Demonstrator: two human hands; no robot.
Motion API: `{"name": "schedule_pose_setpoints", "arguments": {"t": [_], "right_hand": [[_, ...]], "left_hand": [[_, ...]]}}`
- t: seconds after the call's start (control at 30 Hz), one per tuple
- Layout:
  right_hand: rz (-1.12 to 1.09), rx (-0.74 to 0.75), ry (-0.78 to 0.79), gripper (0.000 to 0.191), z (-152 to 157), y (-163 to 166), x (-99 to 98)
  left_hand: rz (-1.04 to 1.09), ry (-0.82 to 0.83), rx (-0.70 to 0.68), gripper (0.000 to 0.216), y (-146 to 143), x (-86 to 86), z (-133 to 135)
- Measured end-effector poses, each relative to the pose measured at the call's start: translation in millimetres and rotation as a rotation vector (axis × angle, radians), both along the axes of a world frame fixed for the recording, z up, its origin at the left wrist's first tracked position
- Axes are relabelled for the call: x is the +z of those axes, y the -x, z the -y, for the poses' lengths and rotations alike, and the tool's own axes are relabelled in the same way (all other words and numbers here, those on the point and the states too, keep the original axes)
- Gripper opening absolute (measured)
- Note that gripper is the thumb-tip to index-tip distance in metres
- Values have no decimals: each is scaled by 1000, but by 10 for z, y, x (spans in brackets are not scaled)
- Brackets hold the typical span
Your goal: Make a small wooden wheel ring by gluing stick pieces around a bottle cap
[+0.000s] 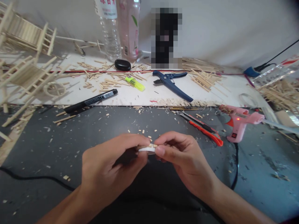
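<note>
My left hand (114, 158) is closed, its thumb and fingers pinching a small white disc-like piece (146, 149) seen nearly edge-on. Across the top of this piece lies a short wooden stick (153, 145), and its far end runs between the thumb and forefinger of my right hand (179, 152). Both hands meet over the dark mat, fingertips almost touching. Fingers cover much of the white piece, so its full shape is hidden.
A pink glue gun (240, 121) with a lit red light stands at right, its black cord trailing down. Nearby lie a red utility knife (203, 129), blue cutter pliers (173, 85), a black marker (91, 101) and several cut sticks (112, 84). Wooden stick models (28, 74) fill the left.
</note>
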State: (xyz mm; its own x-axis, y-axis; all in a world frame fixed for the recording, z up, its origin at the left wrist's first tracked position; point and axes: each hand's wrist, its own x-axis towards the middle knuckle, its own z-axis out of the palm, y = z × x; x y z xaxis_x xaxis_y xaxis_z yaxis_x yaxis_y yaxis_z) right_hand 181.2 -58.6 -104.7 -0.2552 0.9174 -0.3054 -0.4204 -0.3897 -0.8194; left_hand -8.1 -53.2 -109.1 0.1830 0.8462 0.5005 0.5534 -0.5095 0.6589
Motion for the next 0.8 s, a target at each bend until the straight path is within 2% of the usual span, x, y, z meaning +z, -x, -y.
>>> {"name": "schedule_pose_setpoints", "arguments": {"t": [0.3,0.8], "right_hand": [[4,-8,21,19,-25,14,-28],[8,6,26,17,-34,0,-29]], "left_hand": [[-45,22,44,23,-5,17,25],[-49,48,11,20,-12,24,13]]}}
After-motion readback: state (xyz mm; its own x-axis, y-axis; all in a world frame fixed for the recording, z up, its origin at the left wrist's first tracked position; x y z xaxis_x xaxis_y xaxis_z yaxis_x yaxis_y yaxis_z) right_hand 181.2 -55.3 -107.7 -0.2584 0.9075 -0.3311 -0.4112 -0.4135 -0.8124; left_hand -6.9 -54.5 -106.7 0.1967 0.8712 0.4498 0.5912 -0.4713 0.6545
